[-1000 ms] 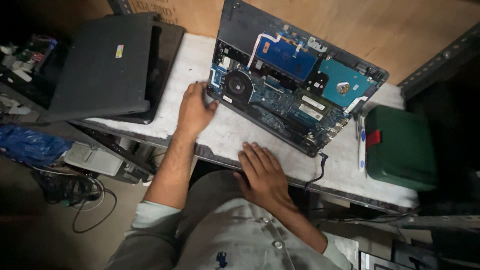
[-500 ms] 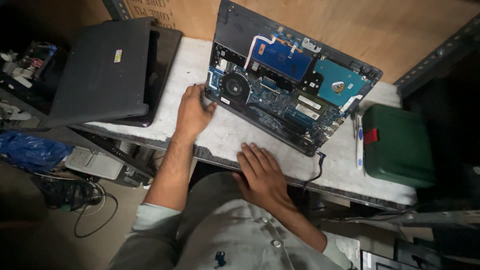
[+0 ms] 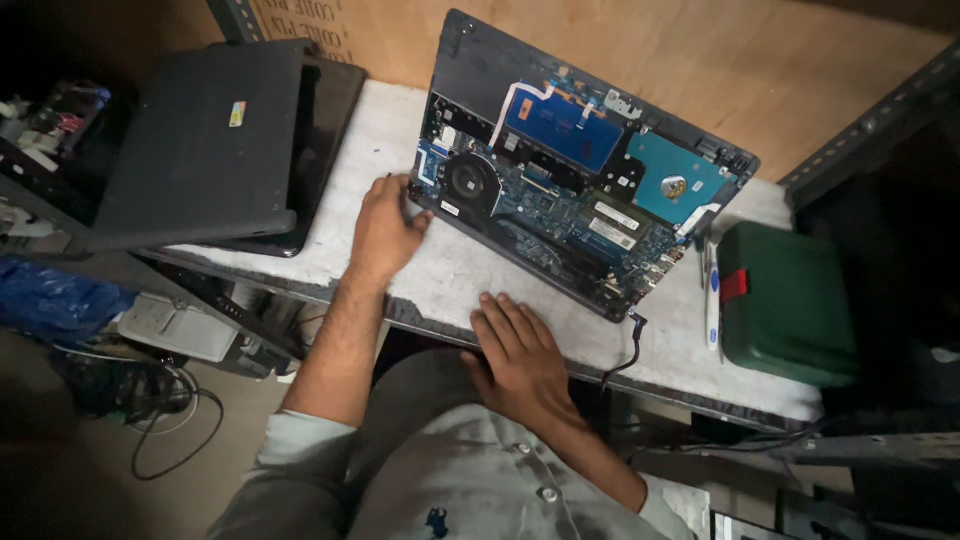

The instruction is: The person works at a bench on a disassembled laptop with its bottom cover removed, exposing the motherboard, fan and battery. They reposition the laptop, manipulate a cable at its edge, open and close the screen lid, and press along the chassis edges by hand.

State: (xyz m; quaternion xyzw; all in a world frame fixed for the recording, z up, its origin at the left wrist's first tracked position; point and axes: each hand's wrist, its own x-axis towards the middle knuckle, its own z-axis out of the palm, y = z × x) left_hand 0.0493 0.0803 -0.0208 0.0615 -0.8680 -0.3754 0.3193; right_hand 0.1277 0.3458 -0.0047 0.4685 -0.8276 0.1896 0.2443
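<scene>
The opened laptop [image 3: 575, 170] lies tilted on the worktop [image 3: 450, 270]. The left hand [image 3: 383, 228] touches its near corner, fingers loosely curled; the right hand [image 3: 520, 355] rests flat, fingers spread, at the worktop's edge.

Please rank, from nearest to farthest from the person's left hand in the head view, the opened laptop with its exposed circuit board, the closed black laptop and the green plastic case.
From the left hand:
1. Opened laptop with exposed circuit board, touching its fingers.
2. Closed black laptop, on the table's left.
3. Green plastic case, at the far right edge.
</scene>
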